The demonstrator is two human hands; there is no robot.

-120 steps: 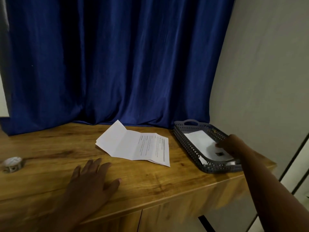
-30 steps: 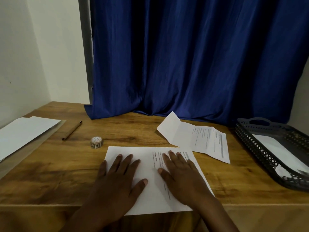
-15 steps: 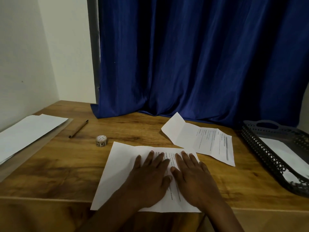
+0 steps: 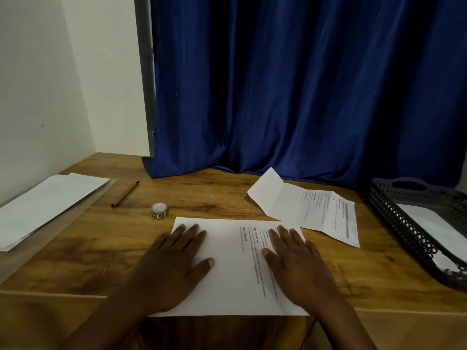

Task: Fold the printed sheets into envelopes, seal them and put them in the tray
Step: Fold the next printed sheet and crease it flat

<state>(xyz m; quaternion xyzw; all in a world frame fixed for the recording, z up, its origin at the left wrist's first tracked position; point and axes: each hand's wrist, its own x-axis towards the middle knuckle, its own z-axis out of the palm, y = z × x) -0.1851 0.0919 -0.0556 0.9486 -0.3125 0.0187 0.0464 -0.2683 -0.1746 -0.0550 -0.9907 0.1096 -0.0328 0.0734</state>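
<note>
While my left hand (image 4: 174, 263) and right hand (image 4: 295, 266) press flat, fingers spread: printed sheet (image 4: 235, 269), long axis left-right, text lines running away from me; legible "TASK DESCRIPTION".

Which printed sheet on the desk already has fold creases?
The creased printed sheet lying near the curtain, with its left flap raised. The flat printed sheet under the left hand and right hand shows no folds.

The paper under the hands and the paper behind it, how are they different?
The sheet under the hands lies flat and unfolded; the far sheet is creased, its left flap lifted. Both hands, left and right, press the near one; nothing touches the far one. Both are white with printed text.
</note>
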